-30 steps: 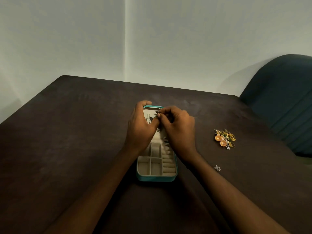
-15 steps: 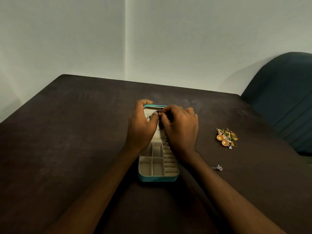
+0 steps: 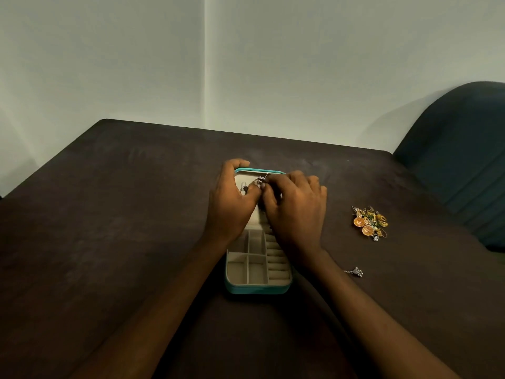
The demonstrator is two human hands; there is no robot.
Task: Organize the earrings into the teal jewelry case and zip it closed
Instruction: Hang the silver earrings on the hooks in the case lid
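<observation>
both hands meet over the open teal jewelry case (image 3: 258, 288) at the counter's (image 3: 109, 242) middle. the left hand (image 3: 232, 203) hooks the lid's far edge while its thumb and the right hand (image 3: 295, 212) pinch a small silver earring (image 3: 261, 181). right of that grip lie a gold earring pile (image 3: 369, 223) and a silver earring (image 3: 356, 272); bare counter spreads left.

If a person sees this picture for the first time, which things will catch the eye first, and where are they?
First, the two hands meeting over the far half of the open teal jewelry case at the table's middle: the left hand and the right hand pinch a small silver earring together. Next, the bright pile of gold and orange earrings to the right, with one small silver earring lying nearer.
</observation>
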